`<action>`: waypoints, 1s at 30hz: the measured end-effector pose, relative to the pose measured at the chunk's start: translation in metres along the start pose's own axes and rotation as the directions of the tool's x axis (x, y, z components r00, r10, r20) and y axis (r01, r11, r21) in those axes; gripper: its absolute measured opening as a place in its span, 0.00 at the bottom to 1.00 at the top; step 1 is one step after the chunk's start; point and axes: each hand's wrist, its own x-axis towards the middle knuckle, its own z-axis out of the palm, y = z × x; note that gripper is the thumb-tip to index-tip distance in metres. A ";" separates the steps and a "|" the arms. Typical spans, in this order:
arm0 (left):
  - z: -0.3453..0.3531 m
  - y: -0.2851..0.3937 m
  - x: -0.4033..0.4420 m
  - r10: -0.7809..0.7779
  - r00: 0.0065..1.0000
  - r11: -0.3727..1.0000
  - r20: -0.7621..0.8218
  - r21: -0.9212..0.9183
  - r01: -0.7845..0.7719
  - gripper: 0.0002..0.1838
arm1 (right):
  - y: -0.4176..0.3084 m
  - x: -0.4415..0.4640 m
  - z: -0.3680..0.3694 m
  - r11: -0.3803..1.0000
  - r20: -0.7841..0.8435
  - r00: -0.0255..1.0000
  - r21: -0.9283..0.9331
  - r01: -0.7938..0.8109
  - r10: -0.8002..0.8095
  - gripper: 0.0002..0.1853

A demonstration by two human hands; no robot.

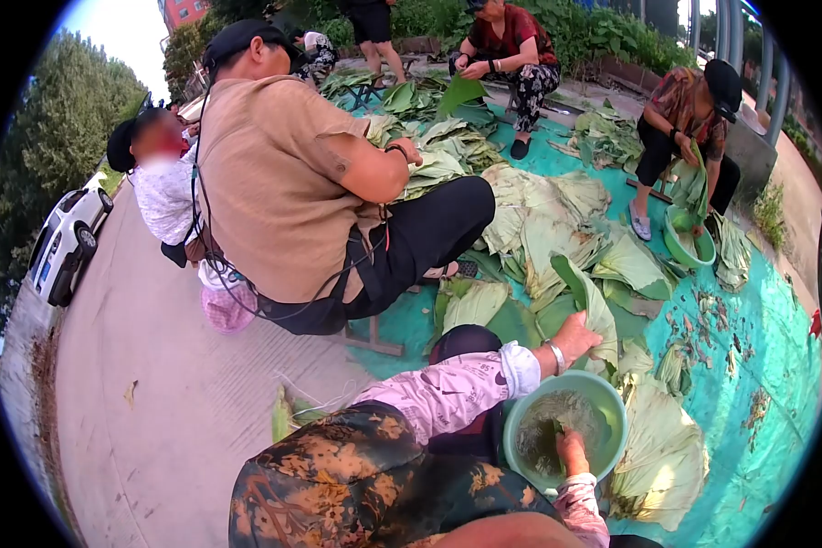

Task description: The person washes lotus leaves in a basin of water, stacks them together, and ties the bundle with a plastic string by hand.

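Note:
My left hand (575, 338), a bracelet at its wrist and a pink sleeve behind it, grips the edge of a large green leaf (590, 297), which looks like a lotus leaf. Below it stands a pale green basin (616, 416) of bubbly water. My right hand (572, 451) reaches into the basin, its fingers closed about something dark green that I cannot make out. Beside the basin a broad, pale wilted leaf (658, 447) lies on the green sheet (749, 365).
Wide leaves (543, 215) lie heaped ahead. A person in a brown shirt (283, 183) sits close on my left. At the right another person (690, 128) holds a leaf over a green basin (688, 254). A white car (68, 237) stands far left.

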 end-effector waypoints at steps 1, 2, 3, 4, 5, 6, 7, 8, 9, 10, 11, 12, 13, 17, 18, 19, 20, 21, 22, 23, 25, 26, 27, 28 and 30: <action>0.000 0.001 0.000 -0.003 1.000 1.000 -0.002 -0.003 0.003 0.18 | 0.000 -0.001 -0.007 0.999 -0.033 0.999 0.011 0.031 -0.031 0.16; 0.000 0.002 0.000 -0.006 1.000 1.000 -0.003 -0.005 0.006 0.18 | 0.001 -0.001 -0.014 0.998 -0.066 0.996 0.022 0.063 -0.062 0.16; 0.001 0.003 -0.001 -0.005 1.000 1.000 -0.001 -0.009 0.005 0.18 | 0.000 -0.003 -0.022 0.995 -0.100 0.991 0.032 0.096 -0.092 0.15; 0.001 0.005 -0.001 -0.005 1.000 1.000 0.000 -0.013 0.005 0.18 | -0.002 -0.007 -0.029 0.991 -0.172 0.976 0.000 0.134 -0.132 0.15; 0.001 0.006 -0.002 -0.005 1.000 1.000 0.001 -0.016 0.005 0.17 | -0.002 -0.007 -0.035 0.992 -0.156 0.979 -0.006 0.130 -0.129 0.15; 0.000 0.005 -0.001 -0.007 1.000 1.000 -0.005 -0.014 0.007 0.17 | -0.002 -0.007 -0.043 0.992 -0.140 0.982 -0.010 0.126 -0.127 0.16; 0.000 0.005 0.000 -0.010 1.000 1.000 -0.012 -0.011 0.009 0.17 | -0.004 -0.007 -0.050 0.992 -0.123 0.985 -0.015 0.123 -0.124 0.16; 0.000 0.005 0.001 -0.011 1.000 1.000 -0.020 -0.008 0.011 0.17 | -0.005 -0.008 -0.056 0.995 -0.129 0.987 -0.044 0.087 -0.092 0.17; 0.000 0.006 0.000 -0.013 1.000 1.000 -0.022 -0.012 0.012 0.17 | -0.006 -0.009 -0.061 0.994 -0.131 0.987 -0.053 0.093 -0.099 0.17; 0.000 0.007 -0.001 -0.014 1.000 1.000 -0.023 -0.016 0.013 0.17 | -0.007 -0.009 -0.066 0.993 -0.133 0.986 -0.061 0.098 -0.106 0.17; 0.001 0.008 -0.001 -0.015 1.000 1.000 -0.025 -0.020 0.014 0.17 | -0.008 -0.011 -0.072 0.992 -0.134 0.985 -0.069 0.103 -0.112 0.17; 0.000 0.007 -0.001 -0.010 1.000 1.000 -0.017 -0.019 0.010 0.18 | -0.015 -0.017 -0.083 0.992 -0.132 0.985 -0.084 0.097 -0.108 0.15; -0.001 0.005 0.001 -0.005 1.000 1.000 -0.010 -0.017 0.005 0.18 | -0.020 -0.021 -0.097 0.996 -0.090 0.994 -0.067 0.064 -0.070 0.14; -0.005 -0.007 0.009 0.035 0.999 0.999 -0.027 0.016 -0.034 0.18 | -0.002 -0.013 -0.112 0.985 -0.153 0.979 -0.128 0.114 -0.133 0.12; -0.004 -0.006 0.008 0.035 0.999 0.999 -0.029 0.026 -0.034 0.18 | -0.020 -0.026 -0.131 0.989 -0.167 0.978 -0.109 0.105 -0.122 0.12; -0.004 -0.002 0.007 0.017 0.999 0.999 -0.027 0.032 -0.016 0.17 | -0.015 -0.022 -0.138 0.990 -0.113 0.984 -0.037 0.134 -0.137 0.11; -0.006 -0.003 0.008 0.026 1.000 0.999 -0.013 0.021 -0.025 0.17 | -0.009 -0.020 -0.143 0.986 -0.068 0.987 0.069 0.151 -0.146 0.10; -0.008 -0.002 0.008 0.019 1.000 1.000 0.003 0.000 -0.019 0.17 | 0.019 -0.001 -0.132 0.969 -0.030 0.983 0.165 0.183 -0.181 0.09; -0.001 0.011 -0.001 0.005 0.999 0.999 -0.045 0.033 -0.003 0.17 | 0.007 -0.009 -0.146 0.946 0.085 0.994 0.321 0.039 -0.070 0.08; 0.000 0.013 -0.001 -0.013 0.999 0.999 -0.050 0.039 0.015 0.17 | 0.026 0.002 -0.141 0.876 0.084 0.991 0.479 0.054 -0.107 0.09; -0.003 0.013 0.000 -0.021 0.999 1.000 -0.024 -0.015 0.020 0.15 | 0.021 -0.005 -0.157 0.835 0.145 0.989 0.538 -0.114 0.041 0.11; -0.002 0.018 -0.003 -0.005 1.000 1.000 -0.014 0.004 0.005 0.15 | 0.027 -0.004 -0.162 0.784 0.176 0.976 0.585 -0.207 0.126 0.12; -0.005 0.016 0.001 -0.008 1.000 1.000 -0.012 0.025 0.009 0.14 | 0.026 -0.010 -0.170 0.724 0.187 0.975 0.656 -0.215 0.120 0.14; -0.003 0.011 0.003 -0.018 1.000 1.000 -0.005 0.022 0.018 0.15 | 0.031 -0.014 -0.176 0.679 0.185 0.974 0.700 -0.224 0.131 0.16; 0.000 0.013 0.002 0.005 1.000 0.997 -0.002 0.071 -0.005 0.16 | 0.043 -0.019 -0.188 0.621 0.187 0.969 0.744 -0.246 0.160 0.18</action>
